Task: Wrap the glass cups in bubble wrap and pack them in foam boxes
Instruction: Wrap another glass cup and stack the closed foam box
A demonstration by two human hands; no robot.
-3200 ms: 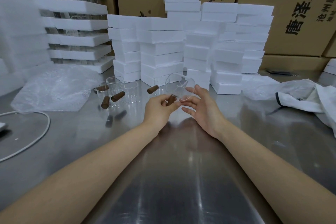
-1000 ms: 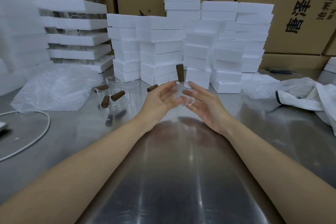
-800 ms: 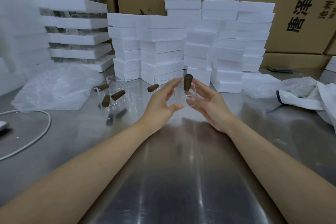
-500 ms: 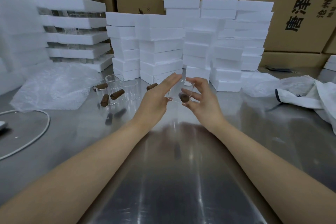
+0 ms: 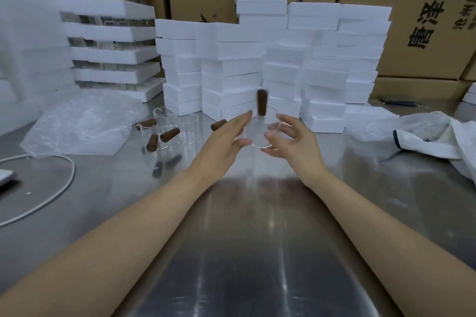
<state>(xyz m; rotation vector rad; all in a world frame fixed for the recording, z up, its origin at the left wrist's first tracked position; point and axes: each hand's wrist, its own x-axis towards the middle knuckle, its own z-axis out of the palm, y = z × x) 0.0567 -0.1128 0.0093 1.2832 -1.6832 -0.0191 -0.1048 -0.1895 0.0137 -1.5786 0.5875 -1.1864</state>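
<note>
Left hand (image 5: 223,142) flat against, right hand (image 5: 295,145) curled round, one glass cup (image 5: 259,129); four more cups (image 5: 186,128) beyond.

Could not make out the glass cup (image 5: 258,132) in front of the foam boxes (image 5: 231,67): motion-blurred, rim and walls smeared.

I see a glass cup (image 5: 260,132) held over the steel table (image 5: 244,252), motion-blurred, its brown handle (image 5: 262,105) pointing up. The left hand (image 5: 224,143) lies with straight fingers against the cup's side; the right hand (image 5: 295,145) curls round it. More cups (image 5: 184,127) stand beside bubble wrap (image 5: 82,123) further left, with foam boxes (image 5: 231,67) stacked behind.
</note>
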